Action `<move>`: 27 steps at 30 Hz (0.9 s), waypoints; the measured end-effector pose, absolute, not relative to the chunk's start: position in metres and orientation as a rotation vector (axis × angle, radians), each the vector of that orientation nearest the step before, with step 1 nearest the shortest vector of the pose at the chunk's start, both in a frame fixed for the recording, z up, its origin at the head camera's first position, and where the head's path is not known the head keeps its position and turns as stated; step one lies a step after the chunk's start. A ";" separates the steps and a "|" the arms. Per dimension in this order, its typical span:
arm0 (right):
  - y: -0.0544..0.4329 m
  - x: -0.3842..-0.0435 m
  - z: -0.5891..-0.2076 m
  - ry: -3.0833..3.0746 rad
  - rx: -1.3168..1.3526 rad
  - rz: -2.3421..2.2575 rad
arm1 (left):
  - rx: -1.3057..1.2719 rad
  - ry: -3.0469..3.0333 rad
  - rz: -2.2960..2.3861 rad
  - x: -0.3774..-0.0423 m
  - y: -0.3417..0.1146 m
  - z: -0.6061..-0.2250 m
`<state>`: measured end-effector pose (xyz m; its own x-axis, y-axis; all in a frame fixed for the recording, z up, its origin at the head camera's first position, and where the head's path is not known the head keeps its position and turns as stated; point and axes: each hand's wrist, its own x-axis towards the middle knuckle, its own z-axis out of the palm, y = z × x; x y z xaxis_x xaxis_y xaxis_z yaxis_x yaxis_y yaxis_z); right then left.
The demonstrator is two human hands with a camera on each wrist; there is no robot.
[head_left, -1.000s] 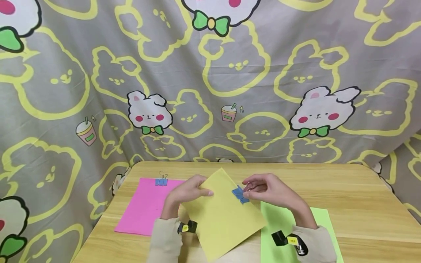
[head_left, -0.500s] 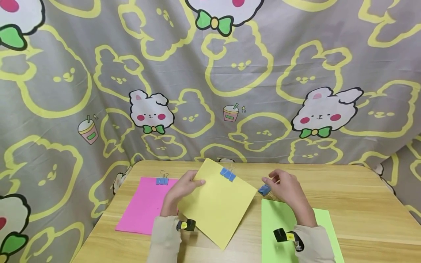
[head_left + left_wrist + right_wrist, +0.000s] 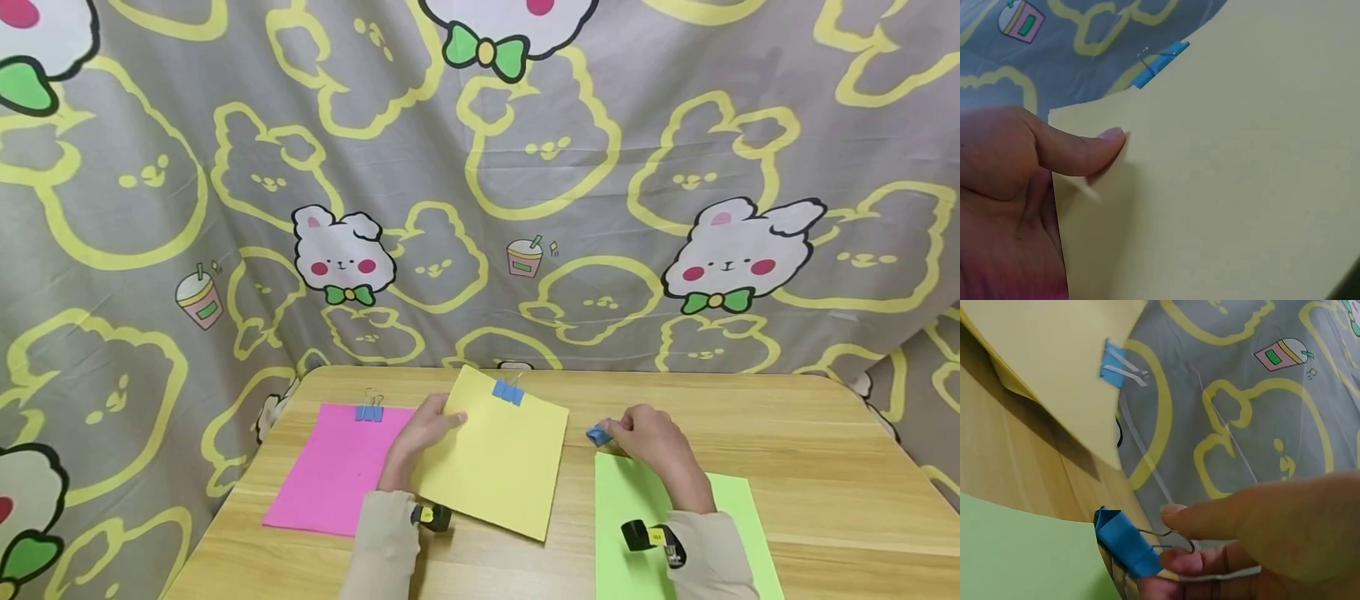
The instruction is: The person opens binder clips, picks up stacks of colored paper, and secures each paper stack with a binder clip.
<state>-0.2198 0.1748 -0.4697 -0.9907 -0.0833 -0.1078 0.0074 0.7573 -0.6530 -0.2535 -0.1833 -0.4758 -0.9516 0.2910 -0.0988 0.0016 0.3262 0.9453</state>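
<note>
My left hand (image 3: 426, 432) grips the left edge of a stack of yellow paper (image 3: 495, 458), thumb (image 3: 1094, 153) on the front, holding it raised above the table. A blue binder clip (image 3: 507, 392) sits on the yellow stack's top edge, its wire handles upward. Past the stack's right side, my right hand (image 3: 651, 442) pinches a wire handle of another blue binder clip (image 3: 1125, 540) between thumb and fingers. That clip (image 3: 597, 434) is at the table, just beyond the green paper. My left hand's other fingers are hidden behind the yellow sheets.
Pink paper (image 3: 330, 475) lies at the left with a blue binder clip (image 3: 368, 413) on its top edge. Green paper (image 3: 630, 517) lies under my right forearm. The wooden table (image 3: 840, 467) ends at a patterned curtain (image 3: 585, 208) behind.
The yellow paper turned more upright and its clip was let go by my right hand. My right hand moved right to the loose clip and took hold of its handle.
</note>
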 end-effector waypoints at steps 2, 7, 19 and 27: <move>0.176 -0.220 -0.471 2.813 -0.083 -1.086 | 0.237 2.368 1.672 -0.252 -0.180 -0.475; 0.178 -0.221 -0.473 2.847 -0.154 -1.150 | 0.191 2.493 1.606 -0.249 -0.174 -0.478; 0.206 -0.221 -0.471 3.020 -0.170 -1.316 | 0.038 2.739 1.424 -0.255 -0.186 -0.490; 0.240 -0.214 -0.465 2.981 -0.038 -1.439 | 0.106 2.811 1.438 -0.247 -0.164 -0.469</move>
<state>-0.2145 0.2395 -0.4647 -0.9855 0.0528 0.1611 -0.0933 0.6246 -0.7753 -0.2471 -0.1642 -0.4692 -0.9976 0.0513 0.0463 0.0676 0.5834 0.8094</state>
